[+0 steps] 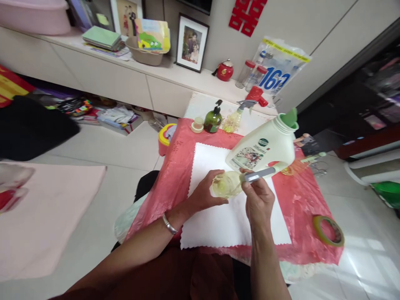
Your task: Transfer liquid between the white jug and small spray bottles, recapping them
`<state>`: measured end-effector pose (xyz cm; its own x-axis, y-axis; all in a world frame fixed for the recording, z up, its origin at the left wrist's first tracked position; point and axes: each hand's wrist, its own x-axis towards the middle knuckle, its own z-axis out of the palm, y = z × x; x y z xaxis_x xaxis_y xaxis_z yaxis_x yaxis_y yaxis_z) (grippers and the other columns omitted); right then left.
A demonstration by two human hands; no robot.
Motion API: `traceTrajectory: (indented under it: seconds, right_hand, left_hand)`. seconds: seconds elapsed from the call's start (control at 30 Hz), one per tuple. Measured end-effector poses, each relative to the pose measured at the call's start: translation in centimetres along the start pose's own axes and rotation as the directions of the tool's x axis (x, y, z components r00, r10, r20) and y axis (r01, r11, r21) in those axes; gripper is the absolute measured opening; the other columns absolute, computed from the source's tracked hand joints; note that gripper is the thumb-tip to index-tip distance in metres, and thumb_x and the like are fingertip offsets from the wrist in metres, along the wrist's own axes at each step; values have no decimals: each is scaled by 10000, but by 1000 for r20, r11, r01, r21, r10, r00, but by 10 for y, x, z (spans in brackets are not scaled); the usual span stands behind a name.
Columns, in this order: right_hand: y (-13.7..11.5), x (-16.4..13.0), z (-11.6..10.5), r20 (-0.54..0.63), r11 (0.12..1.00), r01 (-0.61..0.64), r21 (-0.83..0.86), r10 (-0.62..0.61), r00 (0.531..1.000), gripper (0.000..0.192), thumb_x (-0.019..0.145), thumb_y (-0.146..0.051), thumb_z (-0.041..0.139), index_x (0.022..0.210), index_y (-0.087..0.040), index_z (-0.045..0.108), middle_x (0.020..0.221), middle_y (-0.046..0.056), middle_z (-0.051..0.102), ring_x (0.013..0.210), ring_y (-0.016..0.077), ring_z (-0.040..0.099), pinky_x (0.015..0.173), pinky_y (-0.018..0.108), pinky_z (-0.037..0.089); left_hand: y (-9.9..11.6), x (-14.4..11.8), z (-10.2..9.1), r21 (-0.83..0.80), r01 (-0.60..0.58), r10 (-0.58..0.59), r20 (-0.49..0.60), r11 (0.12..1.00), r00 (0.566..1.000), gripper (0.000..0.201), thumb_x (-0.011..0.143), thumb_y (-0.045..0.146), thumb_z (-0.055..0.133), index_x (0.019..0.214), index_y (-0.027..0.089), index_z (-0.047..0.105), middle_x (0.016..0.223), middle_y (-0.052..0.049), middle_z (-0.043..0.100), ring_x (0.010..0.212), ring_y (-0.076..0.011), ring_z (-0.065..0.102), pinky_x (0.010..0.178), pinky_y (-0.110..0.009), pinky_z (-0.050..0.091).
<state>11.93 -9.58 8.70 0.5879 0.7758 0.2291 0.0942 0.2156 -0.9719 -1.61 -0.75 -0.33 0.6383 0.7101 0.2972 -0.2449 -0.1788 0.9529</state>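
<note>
My left hand (204, 191) is wrapped round a translucent pale-yellow cup (227, 184), tilted on its side above a white scallop-edged sheet (215, 225). My right hand (259, 198) grips a slim tool with a grey and pale-green handle (261, 174); its far end is hidden at the cup, so its kind does not show. Just beyond my hands, a large pale-green detergent jug (259, 143) stands on the sheet, leaning in view. A green piece (290, 118) sticks out of its mouth.
Red plastic (162, 196) covers the table. A green pump bottle (213, 118), a spray bottle (234, 121) and a small pale cap-like container (197, 125) stand at the back. A roll of tape (328, 230) lies at the right corner. Behind runs a white cabinet ledge (168, 73).
</note>
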Motion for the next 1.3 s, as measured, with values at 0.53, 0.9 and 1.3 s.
traceTrajectory:
  seconds: [0.53,0.9,1.3]
  right_hand:
    - [-32,9,-125,-272,959,-4,-282,-76,959,328,795,-368,838,1052,-188,745,1167,73,675,1096,232,636,997,397,505]
    - [-8,35,-206,-290,933,-56,-356,-53,956,465,758,-473,831,1102,-184,710,1222,95,657,1189,256,618,1095,423,464]
    - [21,20,-211,-435,886,-100,-453,-122,892,461,726,-476,826,1028,-156,687,1209,96,645,1170,252,600,1017,395,499]
  left_hand:
    - [-3,-2,-4,152,57,-75,115,987,991,579,827,291,746,1364,267,533,1385,-105,564,1261,-286,584,1065,-494,516]
    - [7,0,-7,175,129,-152,124,976,981,499,863,348,672,1336,242,556,1359,-104,628,1247,-277,611,1064,-489,508]
    - [11,2,-7,170,145,-166,120,975,979,482,837,317,678,1301,231,582,1322,-110,671,1241,-277,629,1065,-489,509]
